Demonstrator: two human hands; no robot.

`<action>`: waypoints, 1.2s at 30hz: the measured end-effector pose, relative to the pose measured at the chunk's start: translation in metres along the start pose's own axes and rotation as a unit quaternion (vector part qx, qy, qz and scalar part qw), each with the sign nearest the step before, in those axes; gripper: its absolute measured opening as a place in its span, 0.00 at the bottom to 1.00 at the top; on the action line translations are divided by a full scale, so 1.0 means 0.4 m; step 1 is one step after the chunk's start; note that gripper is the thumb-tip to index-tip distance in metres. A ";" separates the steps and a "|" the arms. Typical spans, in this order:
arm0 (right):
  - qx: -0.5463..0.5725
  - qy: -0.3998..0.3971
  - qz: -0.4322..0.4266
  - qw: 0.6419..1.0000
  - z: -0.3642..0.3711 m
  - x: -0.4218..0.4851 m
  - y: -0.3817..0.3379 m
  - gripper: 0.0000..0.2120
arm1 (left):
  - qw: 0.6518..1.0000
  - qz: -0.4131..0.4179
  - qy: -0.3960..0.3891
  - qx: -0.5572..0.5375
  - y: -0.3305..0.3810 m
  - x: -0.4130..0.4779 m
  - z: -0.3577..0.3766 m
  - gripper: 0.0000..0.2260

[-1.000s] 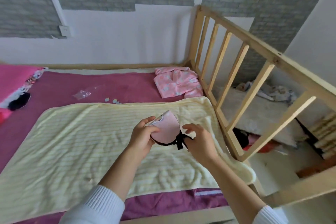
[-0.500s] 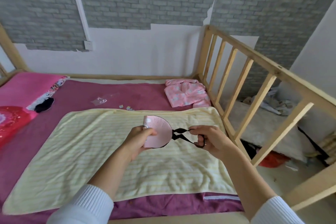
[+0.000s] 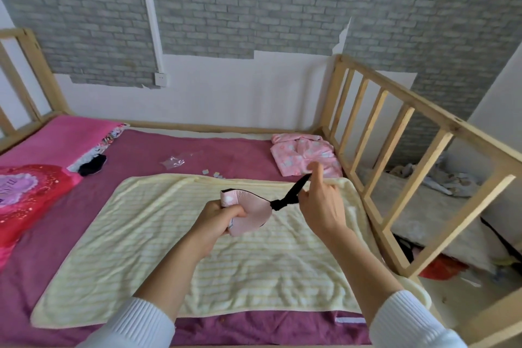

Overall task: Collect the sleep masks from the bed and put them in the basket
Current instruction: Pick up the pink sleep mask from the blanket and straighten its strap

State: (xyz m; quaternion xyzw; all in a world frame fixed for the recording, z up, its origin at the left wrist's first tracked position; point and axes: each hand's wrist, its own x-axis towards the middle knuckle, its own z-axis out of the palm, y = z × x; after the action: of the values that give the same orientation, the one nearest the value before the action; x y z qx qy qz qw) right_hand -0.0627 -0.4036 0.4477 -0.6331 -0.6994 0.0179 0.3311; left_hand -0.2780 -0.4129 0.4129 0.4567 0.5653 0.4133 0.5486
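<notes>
A folded pink sleep mask (image 3: 251, 212) with a black edge is held above the yellow striped blanket (image 3: 141, 234). My left hand (image 3: 217, 220) grips the pink pad. My right hand (image 3: 322, 203) pinches its black elastic strap (image 3: 293, 192) and holds it taut up and to the right. A black sleep mask (image 3: 91, 165) lies at the far left of the purple bed sheet, beside the pink pillow. No basket is in view.
A wooden rail (image 3: 395, 155) bounds the bed on the right, with clutter on the floor beyond. Folded pink clothing (image 3: 305, 154) lies in the far right corner. A clear plastic bag (image 3: 173, 161) and small scraps lie on the sheet. A red cushion (image 3: 25, 195) sits left.
The view has lifted, showing more wall and the left side of the bed. My right hand has drawn the black strap out and upward from the mask; my left hand still holds the pad.
</notes>
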 end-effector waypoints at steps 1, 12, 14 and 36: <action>-0.040 -0.020 -0.004 0.999 0.003 0.000 0.001 0.11 | 1.000 0.000 0.008 -0.009 0.000 -0.001 -0.014 0.17; 0.301 -0.276 0.060 0.911 0.055 -0.018 -0.063 0.19 | 0.993 -0.001 -0.035 -0.116 0.001 -0.006 -0.095 0.06; 0.408 -0.294 0.088 0.860 0.067 -0.033 -0.087 0.15 | 0.983 0.012 -0.074 -0.166 -0.001 -0.008 -0.101 0.11; 0.607 -0.423 0.316 0.594 0.334 -0.130 -0.456 0.08 | 0.965 0.133 0.209 0.084 -0.131 -0.221 -0.307 0.04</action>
State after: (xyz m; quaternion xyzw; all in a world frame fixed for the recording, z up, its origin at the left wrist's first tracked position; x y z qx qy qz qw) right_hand -0.2880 -0.4336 0.4016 -0.3885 -0.3443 0.8078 0.2791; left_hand -0.4057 -0.5070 0.3907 0.4752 0.6345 0.5199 0.3182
